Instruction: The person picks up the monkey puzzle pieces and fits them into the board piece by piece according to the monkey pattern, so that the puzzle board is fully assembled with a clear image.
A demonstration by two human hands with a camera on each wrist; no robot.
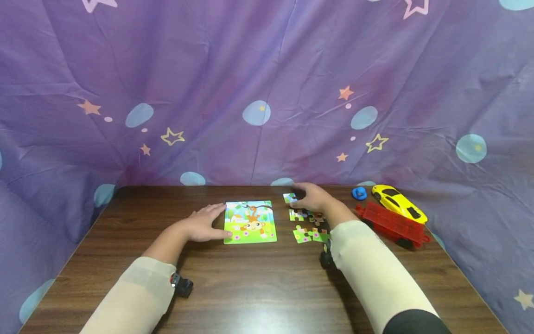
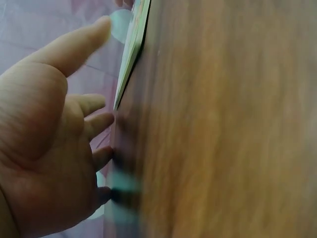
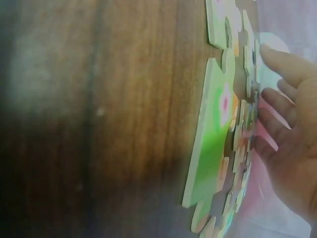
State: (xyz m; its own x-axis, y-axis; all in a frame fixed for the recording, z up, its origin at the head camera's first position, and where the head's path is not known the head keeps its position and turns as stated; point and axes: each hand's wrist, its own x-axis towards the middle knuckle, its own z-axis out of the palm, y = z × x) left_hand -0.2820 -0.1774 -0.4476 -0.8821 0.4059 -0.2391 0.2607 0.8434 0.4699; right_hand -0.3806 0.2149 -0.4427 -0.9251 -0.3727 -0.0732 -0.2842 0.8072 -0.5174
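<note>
A square puzzle board with a monkey hanging from a branch lies flat on the table. My left hand is at its left side, fingers spread, with the thumb over the lower left corner. In the left wrist view the thumb is extended near the board's edge. Right of the board are several loose jigsaw pieces. My right hand reaches over the far ones, its thumb by a blue-and-green piece. The right wrist view shows those fingers loosely extended beside the pieces, a green flowered piece nearest the camera.
To the right, a red toy trailer stands against a yellow toy car, with a small blue toy hat beside them. A purple starry cloth hangs behind the wooden table. My right forearm passes close to the trailer.
</note>
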